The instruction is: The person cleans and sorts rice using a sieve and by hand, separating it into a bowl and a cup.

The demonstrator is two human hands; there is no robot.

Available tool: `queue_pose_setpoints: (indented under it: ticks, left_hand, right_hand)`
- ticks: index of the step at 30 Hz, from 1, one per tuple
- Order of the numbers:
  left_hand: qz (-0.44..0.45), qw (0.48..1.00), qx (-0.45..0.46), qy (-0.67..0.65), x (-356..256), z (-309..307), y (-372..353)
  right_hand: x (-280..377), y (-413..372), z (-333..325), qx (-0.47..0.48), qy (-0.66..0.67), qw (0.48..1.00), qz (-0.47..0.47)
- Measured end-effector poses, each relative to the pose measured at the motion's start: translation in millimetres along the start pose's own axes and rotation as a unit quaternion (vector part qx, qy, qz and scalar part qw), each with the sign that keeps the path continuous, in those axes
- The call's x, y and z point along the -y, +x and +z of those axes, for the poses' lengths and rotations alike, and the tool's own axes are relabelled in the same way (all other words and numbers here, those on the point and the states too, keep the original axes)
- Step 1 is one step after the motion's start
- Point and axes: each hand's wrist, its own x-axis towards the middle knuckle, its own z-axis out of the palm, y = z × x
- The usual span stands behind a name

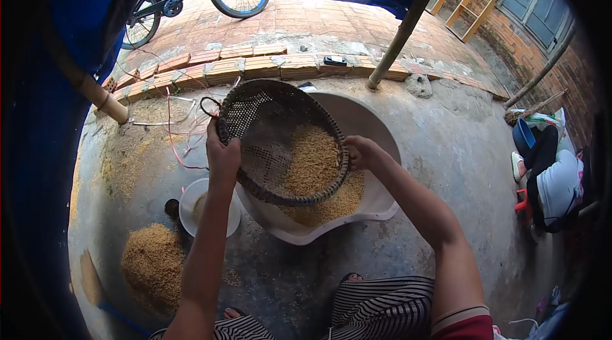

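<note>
Outdoors, the head camera looks down on a round woven sieve held in both hands over a white basin that sits near the middle of the concrete floor. The left hand is closed around the sieve's left rim, thumb on top. The right hand clasps the opposite rim, fingers curled under it. The sieve is tilted, its far-left side raised, and golden grain lies gathered toward its lower near-right side. More grain lies in the basin below. Just left of the basin stands a small white bowl, and a heap of husk lies nearer the floor's left edge. At the right edge another person sits crouched, well apart.
</note>
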Motion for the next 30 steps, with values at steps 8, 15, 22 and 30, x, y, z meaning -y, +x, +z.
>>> queue_pose_setpoints:
  ticks: [8,15,22,30]
  left_hand:
    - [0.096,0.992,0.036,0.068,22,20,-22]
    - [0.004,1.000,-0.023,-0.010,16,10,11]
    - [0.052,0.998,0.026,-0.002,-4,-1,-3]
    - [0.091,0.993,0.014,0.069,14,26,-26]
  right_hand:
    - [-14,-19,7,-0.047,-0.041,0.998,-0.027]
    - [7,4,-8,0.007,-0.019,0.987,-0.158]
    - [-6,-13,0,-0.024,-0.010,1.000,0.006]
    - [-10,28,-12,-0.018,-0.094,0.993,-0.067]
